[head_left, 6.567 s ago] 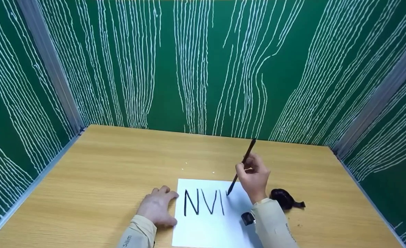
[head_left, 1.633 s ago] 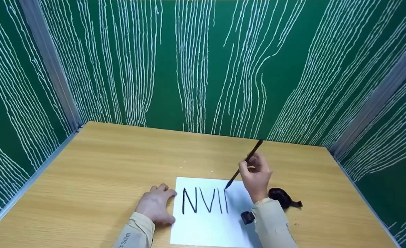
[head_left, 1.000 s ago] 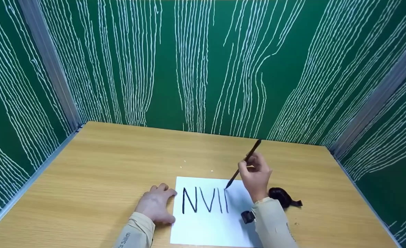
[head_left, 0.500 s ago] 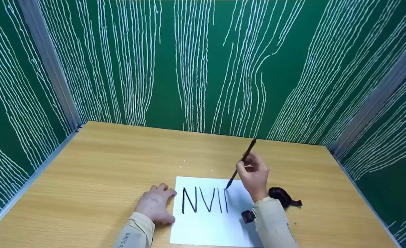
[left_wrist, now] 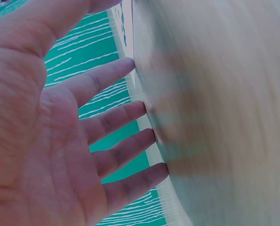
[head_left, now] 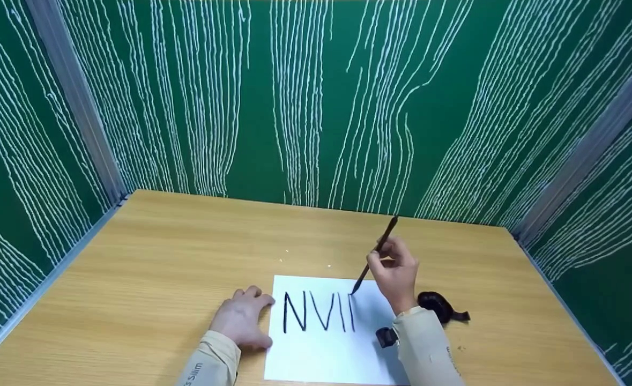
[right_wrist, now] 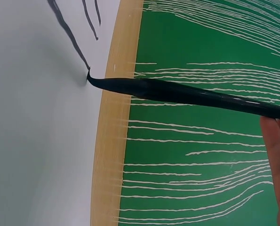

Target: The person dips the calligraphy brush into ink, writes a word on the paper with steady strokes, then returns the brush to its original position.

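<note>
My right hand [head_left: 396, 273] pinches a dark brush [right_wrist: 187, 92] between thumb and fingers. In the right wrist view its bent black tip touches the white paper [head_left: 321, 356] at the upper end of a black stroke. The sheet bears black strokes [head_left: 318, 312] that read as N, V and two upright lines. Beside the sheet's left edge my left hand [head_left: 240, 319] rests with fingers spread, thumb and index at the paper's edge. In the left wrist view the fingertips [left_wrist: 161, 170] meet the tabletop and nothing lies in the palm.
A black rounded object with a short stub [head_left: 441, 307] lies on the wooden table [head_left: 176, 252] right of the right wrist. A small black device [head_left: 386, 338] sits at the right cuff. Green walls [head_left: 257, 107] with white wavy lines stand behind and at both sides.
Since the oldest frame a second upright line has been drawn right of the first. In the last second the brush's upper end has swung slightly left; the tip and left hand stay put.
</note>
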### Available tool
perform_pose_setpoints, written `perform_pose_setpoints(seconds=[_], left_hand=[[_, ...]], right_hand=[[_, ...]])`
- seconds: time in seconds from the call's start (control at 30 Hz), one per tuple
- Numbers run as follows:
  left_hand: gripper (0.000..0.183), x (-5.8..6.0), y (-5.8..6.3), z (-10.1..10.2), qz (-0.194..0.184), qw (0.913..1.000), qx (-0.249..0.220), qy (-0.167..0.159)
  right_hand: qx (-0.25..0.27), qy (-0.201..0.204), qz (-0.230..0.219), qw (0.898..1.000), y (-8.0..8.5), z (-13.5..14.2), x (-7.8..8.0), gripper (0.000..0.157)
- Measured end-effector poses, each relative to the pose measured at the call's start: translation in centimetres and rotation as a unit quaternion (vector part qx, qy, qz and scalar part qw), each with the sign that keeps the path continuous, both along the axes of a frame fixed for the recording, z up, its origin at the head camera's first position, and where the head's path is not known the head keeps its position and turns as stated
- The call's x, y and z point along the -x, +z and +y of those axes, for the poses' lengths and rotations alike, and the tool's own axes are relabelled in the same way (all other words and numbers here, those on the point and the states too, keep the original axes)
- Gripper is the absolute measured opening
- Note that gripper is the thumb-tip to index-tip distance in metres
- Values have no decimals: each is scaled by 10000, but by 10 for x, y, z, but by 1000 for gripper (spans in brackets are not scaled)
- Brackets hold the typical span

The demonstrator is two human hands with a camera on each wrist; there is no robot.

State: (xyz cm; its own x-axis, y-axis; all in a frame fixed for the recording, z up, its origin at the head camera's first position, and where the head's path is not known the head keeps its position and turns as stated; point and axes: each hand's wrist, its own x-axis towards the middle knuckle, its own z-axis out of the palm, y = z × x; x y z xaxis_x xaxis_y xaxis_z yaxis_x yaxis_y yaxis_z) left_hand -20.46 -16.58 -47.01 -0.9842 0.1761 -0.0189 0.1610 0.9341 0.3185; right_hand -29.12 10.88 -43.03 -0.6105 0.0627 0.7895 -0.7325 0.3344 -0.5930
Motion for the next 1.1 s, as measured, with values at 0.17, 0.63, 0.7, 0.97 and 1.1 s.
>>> perform_pose_setpoints(seconds=[0.17,0.63,0.7,0.97,1.1], left_hand=[[77,1,-1,0,-58,10000,-8,36],[77,2,-1,-1,-28,10000,-44,13],[76,2,-1,-1,27,10000,-34,-11],[77,1,-3,-1,62,10000,-23,-19],[77,1,-2,0,4,10000,-34,20]], right_hand=[[-50,-52,-16,10000,0,0,0,21],[-26,-189,-196,9996,-20,7,18,22],[11,-184,-252,9995,-20,7,18,23],[40,-233,-466,9986,-19,6,15,20],[32,-243,-510,9984,-19,7,15,21]])
